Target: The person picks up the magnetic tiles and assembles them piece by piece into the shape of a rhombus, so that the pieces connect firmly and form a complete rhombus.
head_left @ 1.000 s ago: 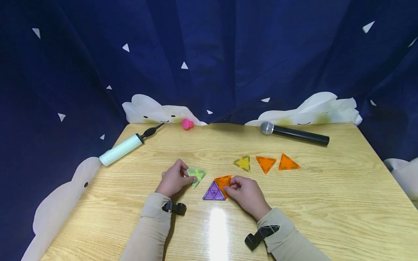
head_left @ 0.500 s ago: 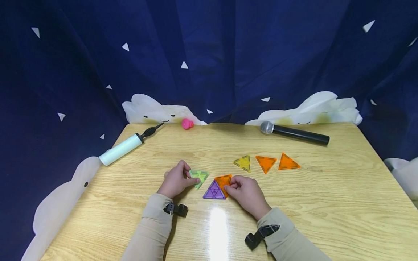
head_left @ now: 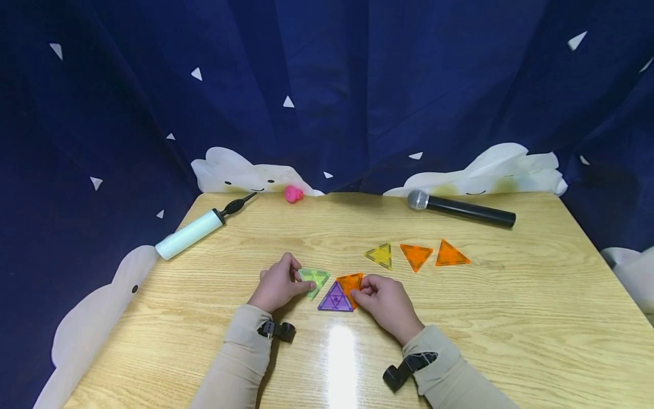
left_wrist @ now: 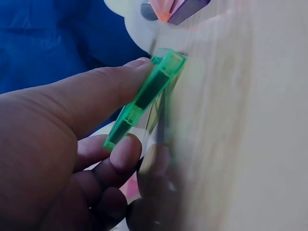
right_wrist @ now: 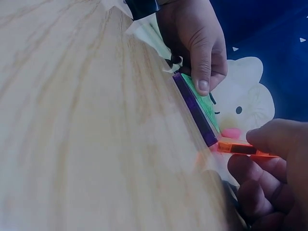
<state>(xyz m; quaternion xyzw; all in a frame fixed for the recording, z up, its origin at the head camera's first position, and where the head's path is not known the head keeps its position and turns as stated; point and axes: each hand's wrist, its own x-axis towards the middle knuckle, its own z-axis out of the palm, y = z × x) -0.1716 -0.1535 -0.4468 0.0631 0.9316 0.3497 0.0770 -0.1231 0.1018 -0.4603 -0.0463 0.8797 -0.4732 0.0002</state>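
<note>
My left hand (head_left: 278,285) pinches a translucent green triangular magnetic tile (head_left: 318,278) between thumb and fingers; the left wrist view shows this green tile (left_wrist: 144,98) tilted, its edge toward the camera. A purple triangular tile (head_left: 335,299) lies on the table just right of it, a small gap between them. Against the purple tile's right side is an orange triangular tile (head_left: 349,281), its right edge pinched by my right hand (head_left: 390,304). In the right wrist view the orange tile (right_wrist: 236,147) meets the end of the purple tile (right_wrist: 195,109).
Behind the hands lie a yellow triangular tile (head_left: 380,256) and two more orange tiles (head_left: 416,257). Farther back are a microphone (head_left: 462,211), a pink toy (head_left: 293,194) and a light blue hand pump (head_left: 191,233). A blue curtain (head_left: 327,85) closes off the table's back.
My left hand has moved right with the green tile, bringing it closer to the purple tile. The right hand with the orange tile has stayed almost in place.
</note>
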